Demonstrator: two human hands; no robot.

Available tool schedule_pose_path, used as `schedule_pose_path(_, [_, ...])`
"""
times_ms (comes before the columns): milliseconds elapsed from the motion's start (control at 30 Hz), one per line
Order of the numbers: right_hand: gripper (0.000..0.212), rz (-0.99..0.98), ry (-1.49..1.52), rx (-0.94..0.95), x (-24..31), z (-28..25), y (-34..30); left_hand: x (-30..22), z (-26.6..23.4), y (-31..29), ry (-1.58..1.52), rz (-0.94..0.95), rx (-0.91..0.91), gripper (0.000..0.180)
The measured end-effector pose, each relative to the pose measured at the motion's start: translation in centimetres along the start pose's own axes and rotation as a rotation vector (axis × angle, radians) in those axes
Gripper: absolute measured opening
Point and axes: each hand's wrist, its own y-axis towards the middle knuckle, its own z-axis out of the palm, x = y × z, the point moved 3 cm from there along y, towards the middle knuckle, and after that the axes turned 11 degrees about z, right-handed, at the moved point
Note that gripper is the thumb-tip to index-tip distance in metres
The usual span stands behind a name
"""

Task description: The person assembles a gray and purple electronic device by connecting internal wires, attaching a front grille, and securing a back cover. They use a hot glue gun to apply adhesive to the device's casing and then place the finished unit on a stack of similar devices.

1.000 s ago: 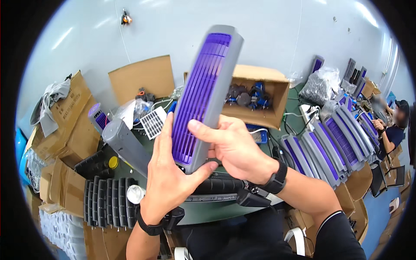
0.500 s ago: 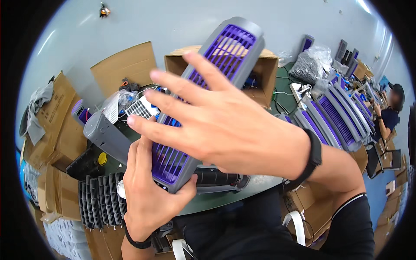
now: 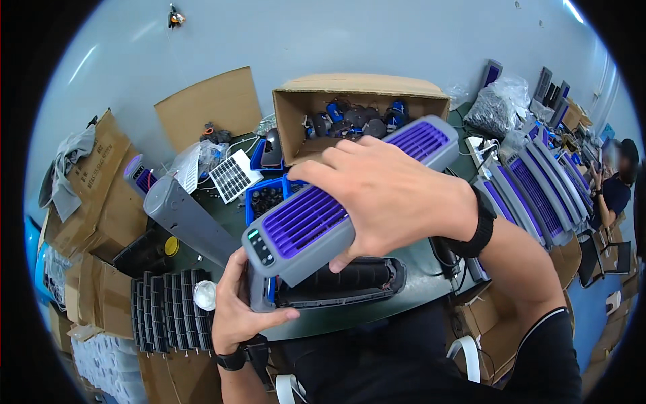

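Gripping: right hand (image 3: 410,195), purple-grilled cover (image 3: 304,225); left hand (image 3: 235,313), open housing (image 3: 340,299) — a loosened right-hand grip could drop the cover.

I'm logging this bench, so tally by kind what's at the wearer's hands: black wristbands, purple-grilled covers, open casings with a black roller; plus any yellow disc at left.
Black wristbands: 2
Purple-grilled cover: 1
Open casing: 1
Yellow disc: 1
Total: 5

Grille (image 3: 304,225) partly covered, roller (image 3: 356,277) partly hidden, sleeve (image 3: 542,363) cut off below
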Motion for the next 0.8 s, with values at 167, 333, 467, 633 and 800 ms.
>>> schedule_pose_path(167, [0.102, 0.076, 0.148, 0.069, -1.6, 2.4, 0.0, 0.3, -0.5, -0.4, 0.01, 0.055, -0.11, 0.117])
schedule_pose_path(333, [0.1, 0.129, 0.264, 0.243, -2.8, 5.3, 0.9, -0.3, -1.7, -0.6, 0.015, 0.034, -0.114, 0.119])
schedule_pose_path(467, [0.099, 0.134, 0.316, 0.339, -2.5, 7.8, 1.3, 0.1, -2.2, -1.2, 0.028, 0.02, -0.146, 0.128])
schedule_pose_path(633, [0.1, 0.116, 0.349, 0.373, -2.3, 9.0, 0.4, 0.2, -2.3, -1.4, 0.02, 0.03, -0.161, 0.13])
schedule_pose_path(800, [0.099, 0.074, 0.289, 0.159, -3.8, 8.4, -0.4, -0.1, -2.5, -1.5, 0.031, 0.038, -0.158, 0.121])
